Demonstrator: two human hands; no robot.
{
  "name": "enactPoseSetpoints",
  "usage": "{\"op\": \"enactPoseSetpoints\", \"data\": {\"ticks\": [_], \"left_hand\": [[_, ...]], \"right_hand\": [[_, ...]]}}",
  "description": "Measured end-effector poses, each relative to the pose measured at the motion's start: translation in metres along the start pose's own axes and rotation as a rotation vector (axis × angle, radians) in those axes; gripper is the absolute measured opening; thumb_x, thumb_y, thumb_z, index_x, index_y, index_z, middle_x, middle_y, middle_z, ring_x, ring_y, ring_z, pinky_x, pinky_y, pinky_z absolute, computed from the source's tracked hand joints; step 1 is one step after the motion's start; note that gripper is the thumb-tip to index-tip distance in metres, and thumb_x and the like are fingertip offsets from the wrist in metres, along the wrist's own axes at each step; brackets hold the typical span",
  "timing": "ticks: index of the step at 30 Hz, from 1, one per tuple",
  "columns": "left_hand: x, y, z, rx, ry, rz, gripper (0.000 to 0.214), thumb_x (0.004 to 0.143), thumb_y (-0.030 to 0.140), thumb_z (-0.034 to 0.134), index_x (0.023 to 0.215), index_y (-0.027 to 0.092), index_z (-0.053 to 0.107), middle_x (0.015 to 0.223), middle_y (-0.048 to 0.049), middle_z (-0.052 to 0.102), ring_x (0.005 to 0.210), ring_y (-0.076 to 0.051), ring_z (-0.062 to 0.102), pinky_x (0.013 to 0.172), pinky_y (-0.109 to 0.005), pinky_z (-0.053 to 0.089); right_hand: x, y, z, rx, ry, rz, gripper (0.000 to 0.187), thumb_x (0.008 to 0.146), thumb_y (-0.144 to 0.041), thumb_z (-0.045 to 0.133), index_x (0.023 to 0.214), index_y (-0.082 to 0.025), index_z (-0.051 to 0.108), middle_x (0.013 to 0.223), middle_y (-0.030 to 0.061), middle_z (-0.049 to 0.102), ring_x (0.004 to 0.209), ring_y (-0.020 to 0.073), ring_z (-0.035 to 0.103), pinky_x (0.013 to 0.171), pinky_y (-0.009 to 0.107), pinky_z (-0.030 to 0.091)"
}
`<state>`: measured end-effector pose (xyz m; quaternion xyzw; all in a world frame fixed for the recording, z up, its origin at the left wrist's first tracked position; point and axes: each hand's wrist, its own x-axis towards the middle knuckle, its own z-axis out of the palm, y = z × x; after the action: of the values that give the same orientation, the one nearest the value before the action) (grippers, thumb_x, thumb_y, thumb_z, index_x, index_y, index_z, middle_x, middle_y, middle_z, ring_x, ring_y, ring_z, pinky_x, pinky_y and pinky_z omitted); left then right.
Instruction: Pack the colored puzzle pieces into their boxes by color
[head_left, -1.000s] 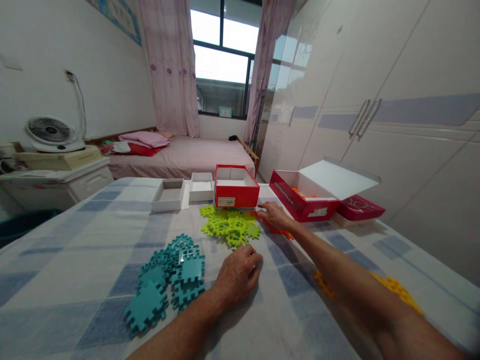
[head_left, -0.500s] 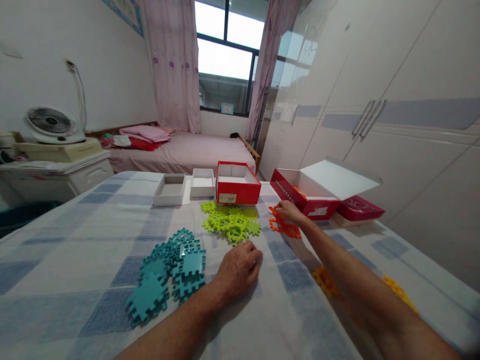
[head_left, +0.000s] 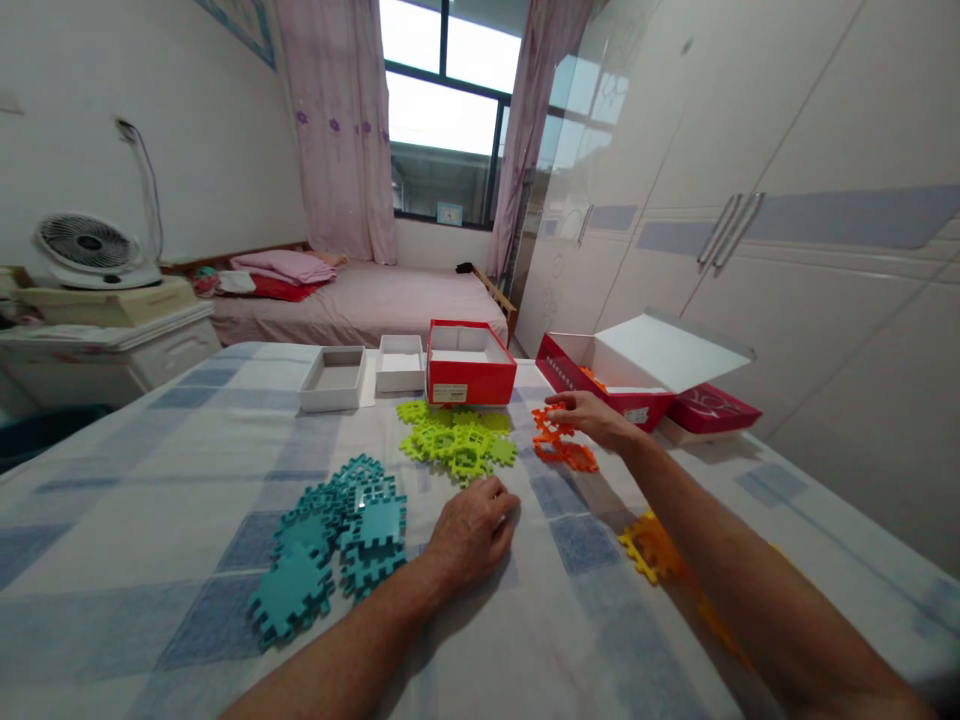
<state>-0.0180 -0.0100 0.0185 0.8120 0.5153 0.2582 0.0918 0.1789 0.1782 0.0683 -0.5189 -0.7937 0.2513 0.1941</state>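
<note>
Four colours: teal pieces, lime-green pieces, orange pieces and yellow pieces lie in separate heaps on a cloth-covered desk.
Left hand: palm down on the cloth, between the teal and green heaps and just nearer the person than the green; its fingers are loosely curled, and whether anything is under them I cannot tell.
Right hand: stretched out over the far edge of the orange heap, fingertips at the topmost piece; whether they grasp it or only touch it I cannot tell.
Orange heap: right of the green one, in front of the maroon box.
Yellow heap: nearer the person, partly hidden by the right forearm.
Red box: open at the top, directly behind the green heap, a pale label on its front.
White trays: a larger one and a smaller one, side by side left of the red box.
Maroon box: lid tilted up, with some orange showing inside.
Flat maroon box: just right of the open one.
Beyond the desk: a bed with pink bedding.
</note>
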Motion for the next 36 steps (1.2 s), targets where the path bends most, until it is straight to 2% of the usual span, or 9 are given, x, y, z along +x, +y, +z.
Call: {"op": "enactPoseSetpoints", "data": {"ticks": [4, 8, 12, 15, 19, 24, 27, 31, 36], "left_hand": [[0.0, 0.0, -0.001, 0.009, -0.012, -0.012, 0.019, 0.086, 0.018, 0.045, 0.092, 0.021, 0.062, 0.093, -0.0047, 0.058, 0.087, -0.017, 0.052, 0.075, -0.028, 0.041], [0.0, -0.001, -0.001, 0.012, -0.01, 0.0, 0.019, 0.086, 0.017, 0.044, 0.092, 0.021, 0.062, 0.093, -0.0044, 0.058, 0.087, -0.017, 0.052, 0.076, -0.028, 0.041], [0.0, -0.001, 0.0, 0.009, -0.008, -0.002, 0.021, 0.087, 0.019, 0.044, 0.094, 0.021, 0.063, 0.094, -0.0048, 0.058, 0.088, -0.017, 0.053, 0.077, -0.028, 0.042], [-0.001, 0.0, 0.0, 0.007, -0.006, 0.001, 0.021, 0.086, 0.018, 0.044, 0.095, 0.02, 0.063, 0.094, -0.005, 0.059, 0.088, -0.017, 0.053, 0.077, -0.028, 0.042], [-0.001, 0.0, 0.0, 0.001, 0.0, 0.008, 0.021, 0.086, 0.018, 0.045, 0.095, 0.02, 0.063, 0.094, -0.0048, 0.059, 0.088, -0.017, 0.053, 0.077, -0.028, 0.042], [-0.002, -0.001, 0.001, 0.002, -0.003, 0.007, 0.021, 0.088, 0.019, 0.043, 0.095, 0.021, 0.063, 0.095, -0.005, 0.059, 0.089, -0.017, 0.053, 0.078, -0.029, 0.042], [-0.002, -0.001, 0.001, -0.003, -0.002, 0.006, 0.021, 0.087, 0.019, 0.043, 0.095, 0.021, 0.063, 0.095, -0.0051, 0.059, 0.089, -0.017, 0.053, 0.078, -0.029, 0.042], [-0.001, 0.0, -0.001, -0.011, 0.003, 0.009, 0.021, 0.087, 0.018, 0.043, 0.094, 0.02, 0.063, 0.094, -0.0049, 0.058, 0.088, -0.017, 0.053, 0.077, -0.028, 0.042], [-0.001, 0.001, -0.002, -0.018, 0.002, 0.003, 0.022, 0.087, 0.017, 0.043, 0.095, 0.02, 0.063, 0.094, -0.0051, 0.058, 0.088, -0.017, 0.053, 0.077, -0.028, 0.042]], "right_hand": [[-0.015, -0.001, 0.007, -0.167, -0.113, -0.023, 0.042, 0.069, -0.025, 0.069, 0.107, -0.009, 0.067, 0.098, 0.0095, 0.069, 0.09, 0.0228, 0.063, 0.076, 0.028, 0.047], [-0.017, -0.004, 0.015, -0.269, -0.134, 0.015, 0.033, 0.062, -0.038, 0.074, 0.083, -0.013, 0.071, 0.086, 0.0088, 0.069, 0.086, 0.0267, 0.061, 0.073, 0.031, 0.045], [-0.017, -0.004, 0.018, -0.325, -0.107, 0.027, 0.048, 0.055, -0.046, 0.078, 0.092, -0.017, 0.069, 0.102, 0.0107, 0.065, 0.098, 0.0288, 0.057, 0.075, 0.03, 0.043], [-0.02, -0.003, 0.023, -0.299, -0.067, 0.004, 0.052, 0.056, -0.044, 0.077, 0.099, -0.018, 0.062, 0.101, 0.0082, 0.063, 0.093, 0.0229, 0.056, 0.07, 0.027, 0.041], [-0.029, -0.006, 0.025, -0.092, 0.001, -0.057, 0.038, 0.064, -0.036, 0.07, 0.094, -0.018, 0.055, 0.086, 0.003, 0.062, 0.077, 0.0166, 0.054, 0.063, 0.025, 0.039], [-0.041, -0.005, -0.004, 0.331, 0.087, -0.048, 0.037, 0.071, -0.05, 0.061, 0.083, -0.015, 0.057, 0.074, 0.0018, 0.059, 0.067, 0.0133, 0.052, 0.061, 0.026, 0.039], [-0.051, 0.006, -0.018, 0.328, 0.037, 0.052, 0.039, 0.065, -0.052, 0.066, 0.074, -0.014, 0.059, 0.068, 0.0009, 0.059, 0.062, 0.0126, 0.05, 0.059, 0.026, 0.038], [-0.062, 0.019, -0.009, 0.293, -0.113, 0.145, 0.031, 0.07, -0.047, 0.063, 0.072, -0.016, 0.059, 0.069, 0.0027, 0.063, 0.065, 0.0155, 0.056, 0.058, 0.026, 0.041], [-0.068, 0.02, 0.007, 0.017, 0.089, 0.04, 0.023, 0.07, -0.037, 0.062, 0.077, -0.015, 0.061, 0.083, 0.0069, 0.063, 0.081, 0.0206, 0.059, 0.071, 0.03, 0.045]]}}
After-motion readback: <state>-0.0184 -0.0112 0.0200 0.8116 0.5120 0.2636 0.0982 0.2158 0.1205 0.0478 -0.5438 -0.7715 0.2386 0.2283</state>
